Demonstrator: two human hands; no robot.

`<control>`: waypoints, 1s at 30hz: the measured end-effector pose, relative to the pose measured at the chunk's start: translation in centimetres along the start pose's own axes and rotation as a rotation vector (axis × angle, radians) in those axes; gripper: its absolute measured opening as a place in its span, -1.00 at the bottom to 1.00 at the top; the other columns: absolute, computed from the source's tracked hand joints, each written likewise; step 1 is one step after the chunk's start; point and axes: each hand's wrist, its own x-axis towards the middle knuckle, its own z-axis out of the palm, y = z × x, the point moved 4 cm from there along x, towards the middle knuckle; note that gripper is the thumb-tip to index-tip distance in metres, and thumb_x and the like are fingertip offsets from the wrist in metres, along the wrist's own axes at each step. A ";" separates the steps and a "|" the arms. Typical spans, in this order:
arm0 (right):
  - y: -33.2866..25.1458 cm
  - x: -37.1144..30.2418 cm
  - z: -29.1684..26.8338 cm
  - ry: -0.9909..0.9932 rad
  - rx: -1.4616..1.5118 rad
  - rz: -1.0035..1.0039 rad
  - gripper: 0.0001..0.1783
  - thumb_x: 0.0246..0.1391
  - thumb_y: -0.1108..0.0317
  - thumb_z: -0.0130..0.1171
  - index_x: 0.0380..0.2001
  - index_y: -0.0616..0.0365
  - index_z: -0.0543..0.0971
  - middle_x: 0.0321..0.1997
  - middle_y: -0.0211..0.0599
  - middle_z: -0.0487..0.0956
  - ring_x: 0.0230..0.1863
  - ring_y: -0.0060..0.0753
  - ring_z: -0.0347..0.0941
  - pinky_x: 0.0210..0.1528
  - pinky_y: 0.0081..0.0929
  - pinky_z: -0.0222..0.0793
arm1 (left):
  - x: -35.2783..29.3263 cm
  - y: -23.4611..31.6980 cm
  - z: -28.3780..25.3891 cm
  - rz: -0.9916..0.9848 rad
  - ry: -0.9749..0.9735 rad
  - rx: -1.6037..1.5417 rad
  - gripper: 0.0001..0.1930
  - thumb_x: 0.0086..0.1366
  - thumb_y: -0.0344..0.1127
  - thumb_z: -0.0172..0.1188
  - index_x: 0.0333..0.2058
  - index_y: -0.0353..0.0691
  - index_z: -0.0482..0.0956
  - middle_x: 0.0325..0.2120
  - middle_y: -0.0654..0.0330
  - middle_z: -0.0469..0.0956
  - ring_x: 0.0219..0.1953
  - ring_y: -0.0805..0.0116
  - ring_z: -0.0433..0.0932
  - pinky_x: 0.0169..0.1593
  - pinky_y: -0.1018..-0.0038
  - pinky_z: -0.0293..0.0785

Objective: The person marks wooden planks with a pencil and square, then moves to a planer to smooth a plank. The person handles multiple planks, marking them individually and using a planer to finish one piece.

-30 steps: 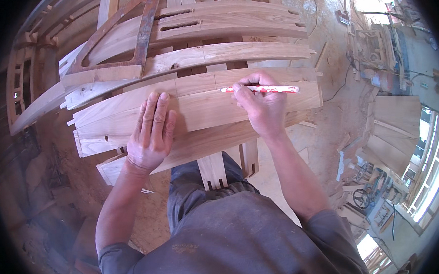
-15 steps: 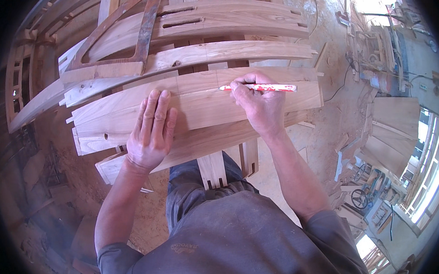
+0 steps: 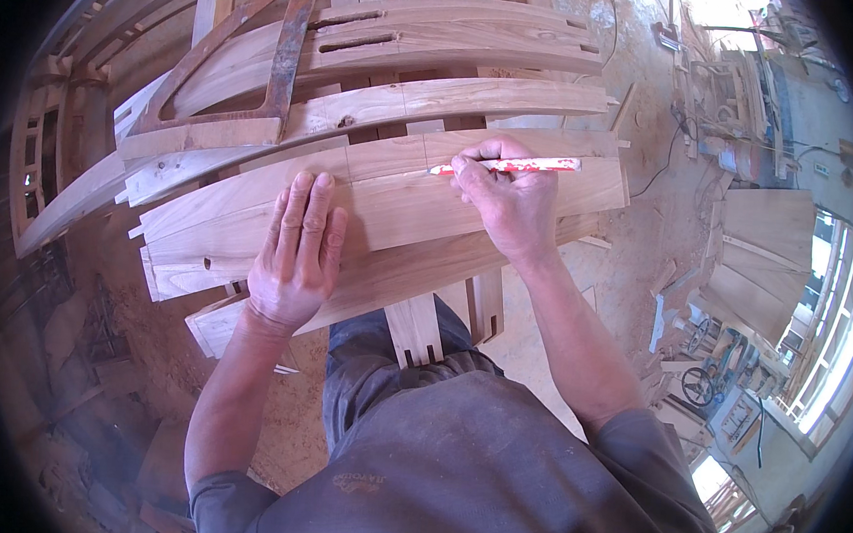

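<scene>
My left hand (image 3: 298, 250) lies flat with its fingers stretched over a wide wooden board (image 3: 382, 201). Thin lines are drawn across and along this board. Pinched in my right hand (image 3: 509, 196) is a red and white pencil (image 3: 538, 163), its tip at the board's face close to a drawn cross line. Behind the board lies a narrower curved wooden piece (image 3: 474, 100). Nearer to me, below the board, another plank (image 3: 387, 284) shows in part under my left wrist.
A worn wooden triangle square (image 3: 278, 85) rests on the pieces at the left. Farther back is a slotted board (image 3: 448, 38). A slotted upright piece (image 3: 411, 331) stands before my legs. At the right are wood sheets (image 3: 760, 245) and a machine with a handwheel (image 3: 698, 386).
My right hand and the pencil have shifted very slightly to the right along the board. My left hand stays flat in nearly the same place.
</scene>
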 end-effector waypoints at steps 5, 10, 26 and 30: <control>-0.2 0.0 0.1 0.013 -0.022 -0.009 -0.91 0.23 0.49 0.34 -0.30 0.31 0.65 -0.48 -0.37 0.66 -0.46 -0.74 0.51 -0.46 -0.66 0.38 | 0.0 0.0 0.0 0.002 -0.006 0.005 -0.74 0.47 -0.47 0.22 0.06 -0.42 0.68 0.20 -0.16 0.60 0.30 -0.21 0.55 0.32 -0.02 0.58; -0.3 0.1 0.1 0.048 0.016 -0.001 -0.91 0.20 0.51 0.34 -0.34 0.32 0.64 -0.52 -0.42 0.64 -0.48 -0.80 0.48 -0.49 -0.69 0.33 | -0.2 0.0 0.4 -0.013 0.021 -0.048 -0.74 0.40 -0.54 0.19 0.03 -0.48 0.62 0.24 -0.25 0.54 0.32 -0.29 0.51 0.35 -0.05 0.53; -0.9 -0.7 5.7 -0.134 0.210 0.042 -0.91 0.27 0.47 0.31 -0.25 0.29 0.64 -0.45 -0.41 0.65 -0.47 -0.81 0.44 -0.48 -0.71 0.31 | -0.3 -0.1 0.2 -0.009 0.022 -0.058 -0.74 0.38 -0.49 0.18 -0.01 -0.47 0.64 0.26 -0.24 0.52 0.33 -0.28 0.50 0.36 -0.07 0.50; -0.6 -0.3 6.6 -0.167 0.107 0.019 -0.90 0.29 0.46 0.31 -0.25 0.29 0.62 -0.40 -0.32 0.68 -0.43 -0.74 0.50 -0.41 -0.67 0.40 | -0.3 -0.2 -0.1 0.012 -0.009 -0.049 -0.74 0.39 -0.47 0.23 -0.01 -0.47 0.68 0.24 -0.27 0.53 0.31 -0.28 0.51 0.34 -0.06 0.53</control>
